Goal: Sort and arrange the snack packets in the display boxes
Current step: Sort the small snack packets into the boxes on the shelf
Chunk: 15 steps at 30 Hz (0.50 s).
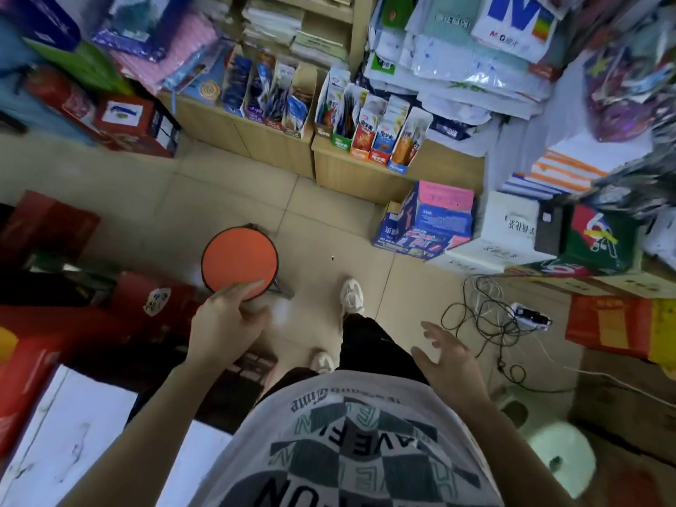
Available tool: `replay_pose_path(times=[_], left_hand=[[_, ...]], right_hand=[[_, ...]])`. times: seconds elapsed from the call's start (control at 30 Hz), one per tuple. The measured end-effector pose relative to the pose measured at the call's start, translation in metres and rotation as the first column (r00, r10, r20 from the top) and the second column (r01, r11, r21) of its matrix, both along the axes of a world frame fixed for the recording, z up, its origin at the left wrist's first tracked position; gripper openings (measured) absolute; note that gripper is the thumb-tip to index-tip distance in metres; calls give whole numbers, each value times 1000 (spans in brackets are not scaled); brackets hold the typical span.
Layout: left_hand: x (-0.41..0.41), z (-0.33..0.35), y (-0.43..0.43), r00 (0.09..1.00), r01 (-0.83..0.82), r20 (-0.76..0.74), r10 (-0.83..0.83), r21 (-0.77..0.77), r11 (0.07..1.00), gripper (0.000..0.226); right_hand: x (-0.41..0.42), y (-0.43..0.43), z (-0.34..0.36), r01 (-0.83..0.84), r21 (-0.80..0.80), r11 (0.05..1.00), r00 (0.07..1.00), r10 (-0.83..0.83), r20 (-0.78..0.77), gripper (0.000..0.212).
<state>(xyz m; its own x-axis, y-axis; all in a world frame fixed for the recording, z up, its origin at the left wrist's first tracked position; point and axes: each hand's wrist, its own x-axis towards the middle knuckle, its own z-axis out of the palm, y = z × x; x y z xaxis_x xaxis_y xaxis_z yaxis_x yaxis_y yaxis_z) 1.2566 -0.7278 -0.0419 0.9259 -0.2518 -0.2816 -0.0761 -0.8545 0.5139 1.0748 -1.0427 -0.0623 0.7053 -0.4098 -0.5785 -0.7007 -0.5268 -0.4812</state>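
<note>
Two rows of display boxes with snack packets stand on a low wooden shelf ahead: a blue and purple row (269,89) on the left, and a row of white, orange and red boxes (373,118) on the right. Both rows are far from my hands. My left hand (226,320) hangs over the near edge of an orange round stool (239,263), fingers relaxed, holding nothing. My right hand (444,354) is spread open in the air beside my hip, empty.
A blue and pink carton (428,221) sits on the floor below the shelf. Red boxes (47,323) crowd the left. Tangled cables and a power strip (530,316) lie right, beside cartons (618,331). A pale plastic stool (563,455) stands at lower right.
</note>
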Motion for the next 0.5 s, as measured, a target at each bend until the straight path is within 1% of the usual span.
replay_pose_path(times=[0.1, 0.2, 0.3, 0.4, 0.5], left_hand=[[41, -3, -21, 1000, -6, -15, 6, 28, 1000, 50], [76, -5, -37, 999, -41, -29, 42, 33, 999, 43], [108, -6, -47, 996, -68, -63, 70, 45, 997, 41], [142, -8, -56, 990, -98, -98, 99, 12, 995, 42], [191, -14, -64, 992, -91, -83, 91, 7, 996, 47]], right_hand=[[69, -30, -7, -54, -14, 998, 997, 55, 48, 52], [141, -55, -5, -135, -61, 989, 983, 141, 114, 52], [209, -71, -7, -245, -151, 958, 951, 268, 157, 50], [272, -81, -4, -264, -170, 949, 936, 294, 192, 47], [334, -89, -5, -269, -193, 944, 930, 306, 202, 37]])
